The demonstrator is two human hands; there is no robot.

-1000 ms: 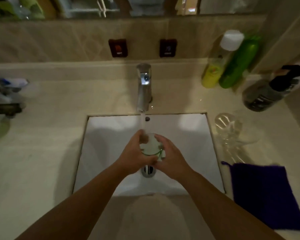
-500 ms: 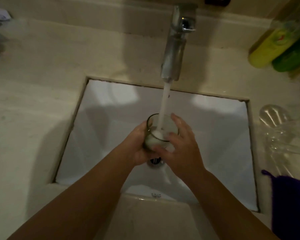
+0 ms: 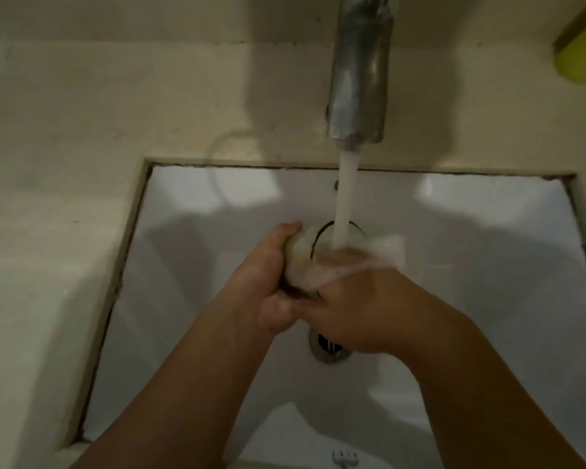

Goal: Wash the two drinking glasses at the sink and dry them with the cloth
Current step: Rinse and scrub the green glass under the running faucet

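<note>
A clear drinking glass (image 3: 301, 262) is held over the white sink (image 3: 190, 299) under running water from the metal tap (image 3: 359, 72). My left hand (image 3: 268, 286) grips the glass from the left, fingers curled round its side. My right hand (image 3: 359, 306) holds it from the right, and the stream splashes over its fingers at the rim. The glass tilts with its mouth toward the tap. The second glass and the cloth are out of view.
The drain (image 3: 329, 346) shows just below my right hand. A beige stone counter (image 3: 65, 164) surrounds the basin. A yellow bottle (image 3: 582, 62) sits at the top right edge.
The camera has moved closer and lower over the sink. The glass has tilted and water now splashes over my right fingers at the rim. The second glass and cloth have left the view.
</note>
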